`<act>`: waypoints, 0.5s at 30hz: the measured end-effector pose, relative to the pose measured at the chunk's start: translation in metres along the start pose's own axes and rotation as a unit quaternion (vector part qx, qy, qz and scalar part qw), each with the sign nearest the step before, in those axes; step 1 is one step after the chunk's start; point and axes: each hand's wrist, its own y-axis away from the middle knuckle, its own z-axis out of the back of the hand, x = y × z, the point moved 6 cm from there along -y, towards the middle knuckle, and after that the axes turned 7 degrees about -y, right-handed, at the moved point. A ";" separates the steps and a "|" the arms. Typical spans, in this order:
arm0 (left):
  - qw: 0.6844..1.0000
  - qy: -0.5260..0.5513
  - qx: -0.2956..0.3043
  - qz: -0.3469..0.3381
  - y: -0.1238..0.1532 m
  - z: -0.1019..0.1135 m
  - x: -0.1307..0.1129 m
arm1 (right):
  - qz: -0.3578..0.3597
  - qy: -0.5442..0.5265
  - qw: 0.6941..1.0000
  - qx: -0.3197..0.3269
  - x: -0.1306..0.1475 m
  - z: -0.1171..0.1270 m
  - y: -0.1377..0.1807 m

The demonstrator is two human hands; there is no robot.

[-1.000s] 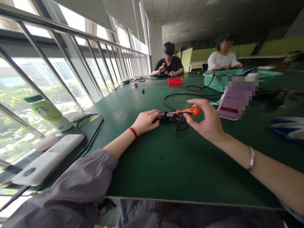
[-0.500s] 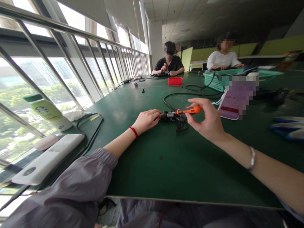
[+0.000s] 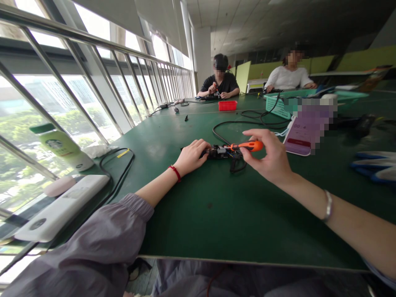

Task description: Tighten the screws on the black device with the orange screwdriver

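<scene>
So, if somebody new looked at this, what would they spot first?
Probably the orange screwdriver near the middle, held in the right hand and pointing left along the black device under the left hand's fingers. Next, maybe, the bright red box farther back on the green table, and the pale green bottle beside the railing at left.

A green bench [image 3: 210,231] carries a small black wired device [image 3: 221,152] near its middle. Farther back sit a red tray [image 3: 227,106] and a teal basket [image 3: 275,107]; blue-and-white gloves [image 3: 379,167] lie at right, a bottle [image 3: 63,148] and crumpled white wad [image 3: 96,151] at left.
</scene>
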 end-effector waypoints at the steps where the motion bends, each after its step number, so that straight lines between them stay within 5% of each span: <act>1: 1.000 0.007 0.001 -0.001 0.000 -0.001 0.000 | 0.001 0.004 1.000 0.003 0.001 0.000 0.000; 15: 0.998 -0.003 0.030 -0.049 0.002 -0.005 0.000 | 0.025 0.024 0.999 -0.011 0.002 0.001 0.000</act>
